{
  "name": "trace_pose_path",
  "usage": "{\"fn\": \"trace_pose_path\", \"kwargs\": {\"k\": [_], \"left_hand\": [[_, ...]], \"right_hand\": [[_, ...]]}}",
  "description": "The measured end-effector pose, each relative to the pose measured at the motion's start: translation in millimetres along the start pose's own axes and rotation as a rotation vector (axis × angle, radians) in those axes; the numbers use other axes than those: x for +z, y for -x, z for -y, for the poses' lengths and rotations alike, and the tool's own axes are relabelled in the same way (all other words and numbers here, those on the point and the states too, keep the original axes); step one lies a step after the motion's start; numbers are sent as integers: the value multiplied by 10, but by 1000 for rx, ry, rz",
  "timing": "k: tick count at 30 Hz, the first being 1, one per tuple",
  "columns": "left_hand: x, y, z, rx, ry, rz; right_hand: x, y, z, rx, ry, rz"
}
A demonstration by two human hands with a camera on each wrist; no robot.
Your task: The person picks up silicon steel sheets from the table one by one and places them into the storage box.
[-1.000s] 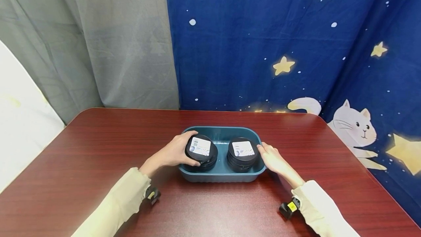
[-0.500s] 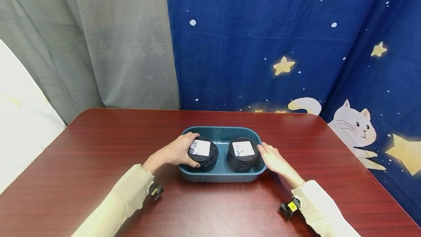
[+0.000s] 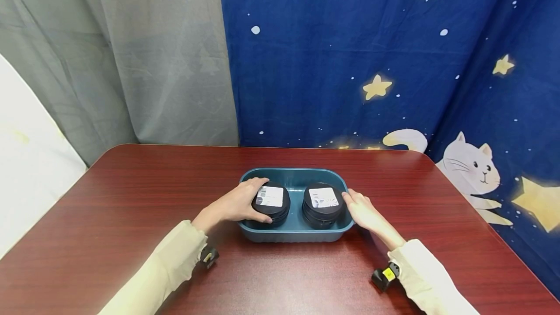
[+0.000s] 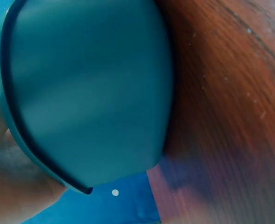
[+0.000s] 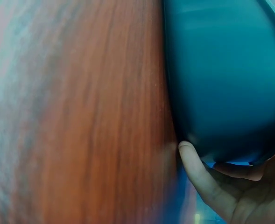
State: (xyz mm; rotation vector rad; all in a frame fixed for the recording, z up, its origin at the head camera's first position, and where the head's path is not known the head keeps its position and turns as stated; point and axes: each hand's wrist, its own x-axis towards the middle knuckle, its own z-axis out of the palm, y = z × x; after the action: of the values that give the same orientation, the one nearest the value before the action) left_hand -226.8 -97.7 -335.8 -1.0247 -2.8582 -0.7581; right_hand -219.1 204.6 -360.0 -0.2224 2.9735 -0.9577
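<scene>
A teal plastic bin [image 3: 293,236] stands on the table with two stacks of black round containers in it, each topped by a white label. Reaching over the bin's left end, my left hand [image 3: 239,202] holds the top round container [image 3: 274,200] of the left stack between thumb and fingers. That container lies flat on the ones below. The right stack [image 3: 323,203] is untouched. At the bin's right end, my right hand [image 3: 362,212] grips the rim; in the right wrist view its thumb [image 5: 193,163] lies against the outer wall. The left wrist view hides the containers behind the bin's wall.
The dark red wooden table [image 3: 131,198] extends around the bin, its far edge close behind it. A grey curtain [image 3: 170,62] and a blue starry curtain [image 3: 315,62] hang beyond. Each wrist bears a small black camera.
The left top container, tilted and offset to the left a second ago, has moved right and levelled onto its stack with my left hand. My right hand and the bin stay put.
</scene>
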Motion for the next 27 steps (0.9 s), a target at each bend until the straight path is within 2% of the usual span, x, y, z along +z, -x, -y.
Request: {"fn": "trace_pose_path", "kwargs": {"k": [14,18,23,27], "left_hand": [[38,-17,-2,-55,-29,5],[45,-1,13,-27,-25,-14],[33,38,52,17,48,-110],[-31,100,94,-12,136,-221]], "right_hand": [[16,-11,4,-16,-16,-17],[16,-11,6,-19,-17,-12],[-32,1,6,13,-27,50],[-106,11,-7,31,-128,110]]}}
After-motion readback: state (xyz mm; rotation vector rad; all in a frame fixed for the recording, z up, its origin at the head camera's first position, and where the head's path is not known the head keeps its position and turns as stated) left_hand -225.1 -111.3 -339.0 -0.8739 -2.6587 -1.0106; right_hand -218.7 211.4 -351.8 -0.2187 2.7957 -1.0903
